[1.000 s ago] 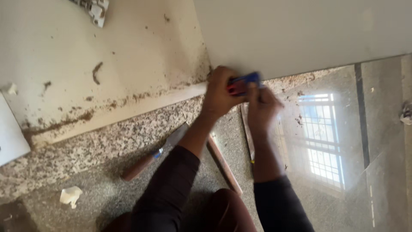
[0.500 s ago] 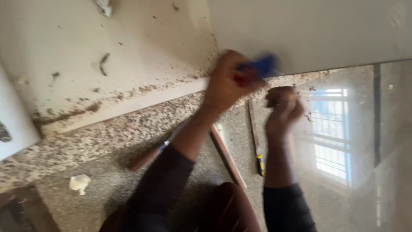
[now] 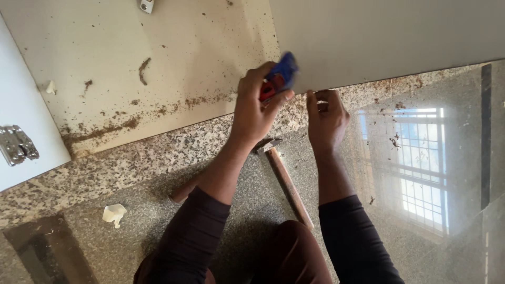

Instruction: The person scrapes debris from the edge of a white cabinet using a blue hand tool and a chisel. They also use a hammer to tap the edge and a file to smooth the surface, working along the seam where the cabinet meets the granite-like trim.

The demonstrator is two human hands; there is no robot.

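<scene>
Partly hidden: blue-red tool (image 3: 279, 79) in left hand (image 3: 258, 108) grip.

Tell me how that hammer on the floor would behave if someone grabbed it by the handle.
The hammer is probably stiff and head-heavy: a long wooden handle ends in a metal head beside the left hand. It lies flat on the stone floor, so it seems unlikely to roll.

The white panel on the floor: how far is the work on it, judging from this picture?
Some cutting or drilling looks done: sawdust lies over the beige board. In hand now: the left hand grips a blue and red tool at the lower edge of the white panel, and the right hand touches that edge. The hammer lies unused on the floor. What remains cannot be told.
</scene>
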